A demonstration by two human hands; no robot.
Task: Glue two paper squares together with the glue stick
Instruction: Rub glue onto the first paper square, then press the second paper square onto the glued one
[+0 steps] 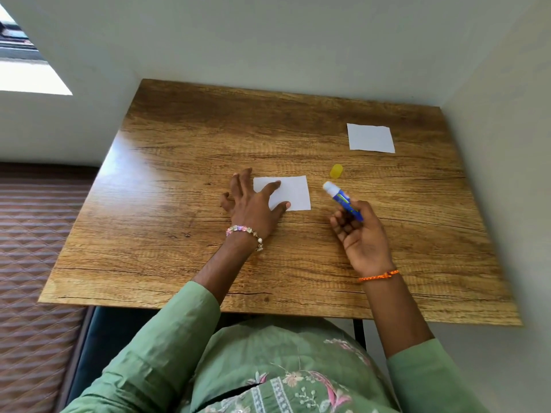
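A white paper square (293, 192) lies flat near the middle of the wooden table (179, 162). My left hand (253, 204) rests on its left part, fingers spread, index finger and thumb pressing the paper down. My right hand (360, 234) grips a blue glue stick (343, 199), uncapped, its white tip pointing up-left just to the right of that paper and not touching it. The yellow cap (336, 170) lies on the table beyond the stick. A second white paper square (370, 138) sits farther back on the right.
The table stands in a corner, with grey walls (298, 40) behind and to the right. A quilted brown surface (35, 248) lies to the left, below the table edge.
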